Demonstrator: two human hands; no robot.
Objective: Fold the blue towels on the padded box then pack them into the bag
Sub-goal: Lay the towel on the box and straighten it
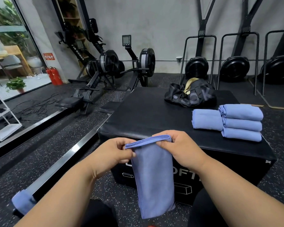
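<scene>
Two hands, the left hand (112, 152) and right hand (175, 148), pinch the top edge of a long folded blue cloth towel (152, 176) hanging in front of the black padded box (143, 115). On its top surface lie four folded blue towels (228, 122), just beside an unzipped black fabric duffel bag (191, 95).

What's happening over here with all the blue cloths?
A person is folding towels at a black padded box in a gym. Both hands, left hand and right hand, pinch the top edge of a blue towel that hangs down in front of the box. Four folded towels already sit on the box, beside a dark bag. Nothing looks packed yet.
</scene>
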